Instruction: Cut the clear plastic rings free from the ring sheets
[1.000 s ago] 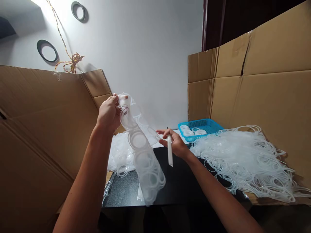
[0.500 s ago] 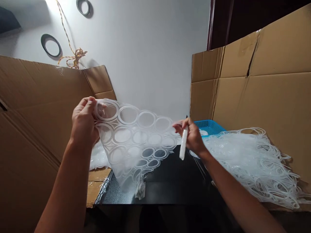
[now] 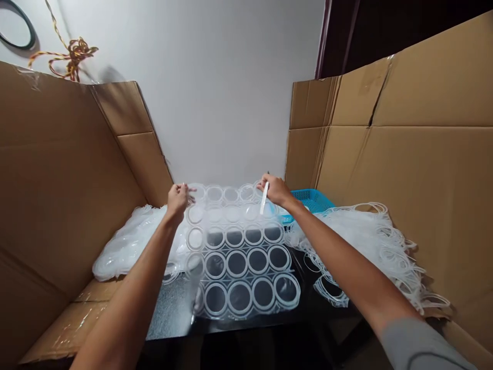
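Note:
A clear plastic sheet with rows of raised rings hangs in front of me, spread by its top corners, its lower part above the black tabletop. My left hand pinches the top left corner. At the top right corner, my right hand has its fingers closed on the edge. That same hand also grips a slim white-handled tool, which points downward; a small dark tip shows above the fingers. What kind of tool it is, I cannot make out.
Similar sheets lie piled at the left. A tangled heap of cut ring-sheet scraps covers the right side, near a blue basket. Cardboard walls stand on both sides. A grey speckled surface shows at the front left.
The sheet has swung from tilted and bunched to nearly level and facing me. My left hand has moved down and right; my right hand has shifted left. The view has shifted too.

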{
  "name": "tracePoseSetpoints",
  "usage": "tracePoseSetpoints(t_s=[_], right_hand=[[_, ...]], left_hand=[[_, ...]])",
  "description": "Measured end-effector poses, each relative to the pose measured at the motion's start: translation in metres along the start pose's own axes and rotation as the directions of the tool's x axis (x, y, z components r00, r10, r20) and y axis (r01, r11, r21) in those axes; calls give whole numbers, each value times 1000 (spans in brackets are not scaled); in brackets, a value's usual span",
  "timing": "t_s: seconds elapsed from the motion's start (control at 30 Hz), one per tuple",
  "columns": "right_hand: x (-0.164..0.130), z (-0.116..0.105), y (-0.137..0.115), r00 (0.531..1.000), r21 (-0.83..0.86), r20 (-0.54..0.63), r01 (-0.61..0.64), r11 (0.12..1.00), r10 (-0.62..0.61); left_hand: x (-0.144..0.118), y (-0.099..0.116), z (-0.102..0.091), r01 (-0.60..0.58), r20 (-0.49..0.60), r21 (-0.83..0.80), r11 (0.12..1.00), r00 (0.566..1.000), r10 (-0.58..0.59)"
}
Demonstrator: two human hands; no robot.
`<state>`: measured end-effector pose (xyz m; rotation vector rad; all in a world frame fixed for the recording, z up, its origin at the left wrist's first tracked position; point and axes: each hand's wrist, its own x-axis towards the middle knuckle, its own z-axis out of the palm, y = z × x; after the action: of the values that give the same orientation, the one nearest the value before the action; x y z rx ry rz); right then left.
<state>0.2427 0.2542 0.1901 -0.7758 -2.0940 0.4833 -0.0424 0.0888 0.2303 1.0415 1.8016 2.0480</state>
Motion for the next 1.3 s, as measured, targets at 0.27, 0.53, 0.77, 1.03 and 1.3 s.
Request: tracePoseSetpoints(t_s=[0.27,0.53,0.77,1.03,1.3], right_hand=[[16,71,39,944,-193,163,-254,948,286],[19,82,53,940,-143,227,-228,963,256],[-91,46,34,867,-138,488,-38,990,101],[-195,24,39,840,-230,542,149,962,-1],[-183,31,30,830,-100,555,120,988,-45]], left_hand=[[1,-81,18,300,11,125,946,953,-303],[19,-93,26,252,52,249,935,961,-273],[-81,-80,4,88,143,268,959,981,-130],[-223,-136,-37,-372,526,497,784,848,68],[-196,-128,-38,-447,555,463,765,820,143]])
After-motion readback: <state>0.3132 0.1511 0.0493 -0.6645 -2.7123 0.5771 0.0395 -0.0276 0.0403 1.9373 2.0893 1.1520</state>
